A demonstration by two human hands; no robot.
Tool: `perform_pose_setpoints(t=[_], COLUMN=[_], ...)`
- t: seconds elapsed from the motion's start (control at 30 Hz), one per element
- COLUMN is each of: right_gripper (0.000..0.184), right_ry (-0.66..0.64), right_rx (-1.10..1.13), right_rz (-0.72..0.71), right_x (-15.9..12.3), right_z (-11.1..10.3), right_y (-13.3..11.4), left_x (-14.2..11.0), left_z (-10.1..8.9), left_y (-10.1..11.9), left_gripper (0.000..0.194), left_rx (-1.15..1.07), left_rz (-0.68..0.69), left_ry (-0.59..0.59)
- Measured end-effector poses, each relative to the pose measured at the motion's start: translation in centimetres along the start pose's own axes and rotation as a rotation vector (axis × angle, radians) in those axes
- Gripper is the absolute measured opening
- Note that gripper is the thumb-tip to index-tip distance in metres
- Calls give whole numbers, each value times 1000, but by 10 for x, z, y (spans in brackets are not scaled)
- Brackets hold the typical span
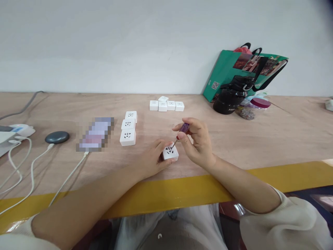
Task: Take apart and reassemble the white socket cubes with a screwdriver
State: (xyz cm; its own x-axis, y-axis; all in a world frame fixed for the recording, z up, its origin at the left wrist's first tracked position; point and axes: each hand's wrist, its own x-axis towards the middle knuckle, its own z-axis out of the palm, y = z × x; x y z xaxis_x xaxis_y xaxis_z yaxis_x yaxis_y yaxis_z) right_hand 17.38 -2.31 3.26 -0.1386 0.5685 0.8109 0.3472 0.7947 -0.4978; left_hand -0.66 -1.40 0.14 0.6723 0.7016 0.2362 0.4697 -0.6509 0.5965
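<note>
On the table near its front edge sits a white power socket (171, 155) with its slotted face up. My left hand (154, 158) grips it from the left, thumb on the near side and fingers on the far side. In my right hand (199, 140) is a screwdriver (184, 128) with a purple handle, held tilted. Its thin shaft points down to the middle of the socket's face; whether the tip sits in a hole I cannot make out. A column of white sockets (128, 136) stands to the left, and a group of several more (163, 106) lies farther back.
A phone (95, 134) on a white cable and a dark oval device (57, 137) lie at left, beside a power strip (22, 130). At back right are a black bottle (229, 99), a green bag (223, 71) and a lidded jar (260, 103). Yellow tape (182, 191) edges the table.
</note>
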Motion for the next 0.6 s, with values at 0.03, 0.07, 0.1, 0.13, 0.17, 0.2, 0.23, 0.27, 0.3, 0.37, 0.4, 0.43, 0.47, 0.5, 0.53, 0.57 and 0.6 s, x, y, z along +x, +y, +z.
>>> perform_pose_setpoints(t=[0.03,0.07,0.1,0.13,0.17,0.2,0.23,0.27,0.3,0.37,0.4,0.43,0.47,0.5,0.53,0.57,0.6], right_gripper=[42,41,40,41,41,42,43,44,46,47,47,46,45,44,43,43,43], right_ry=[-14,-32,-52,-67,-76,-79,-74,-66,-59,-61,-62,-64,-64,-61,-54,-46,-44], right_rx=[28,40,37,18,-11,-48,-87,-124,-153,-164,-143,-107,-69,-44,-40,-60,-96], right_rz=[12,21,26,19,1,-25,-50,-71,-80,-62,-41,-22,-9,-10,-26,-52,-79], right_x=[-1,-1,-1,0,1,2,3,4,4,4,3,2,1,1,1,1,1], right_z=[0,0,0,-1,-1,-2,-2,-3,-3,-3,-2,-2,-1,-1,-1,-1,-1], right_y=[0,1,1,1,1,1,1,0,0,-1,-1,-2,-2,-2,-3,-3,-3], left_x=[0,0,0,0,0,0,0,0,0,0,0,1,1,1,1,1,2], left_z=[0,1,1,1,1,2,2,2,2,2,2,2,2,2,2,2,2], left_y=[0,-1,-1,-1,-1,-1,-1,-1,-1,-1,-1,-1,-1,-1,-1,-1,-1], left_gripper=[44,43,42,42,41,41,41,41,41,41,41,41,41,41,41,42,42], left_rx=[-5,-8,-7,-5,-3,-2,-1,1,2,2,-1,-4,-9,-13,-14,-14,-14], left_rz=[2,6,11,18,25,29,30,29,27,28,29,31,35,37,35,34,35], left_ry=[-6,-14,-19,-21,-23,-23,-24,-25,-24,-11,-3,0,1,-1,-6,-11,-14])
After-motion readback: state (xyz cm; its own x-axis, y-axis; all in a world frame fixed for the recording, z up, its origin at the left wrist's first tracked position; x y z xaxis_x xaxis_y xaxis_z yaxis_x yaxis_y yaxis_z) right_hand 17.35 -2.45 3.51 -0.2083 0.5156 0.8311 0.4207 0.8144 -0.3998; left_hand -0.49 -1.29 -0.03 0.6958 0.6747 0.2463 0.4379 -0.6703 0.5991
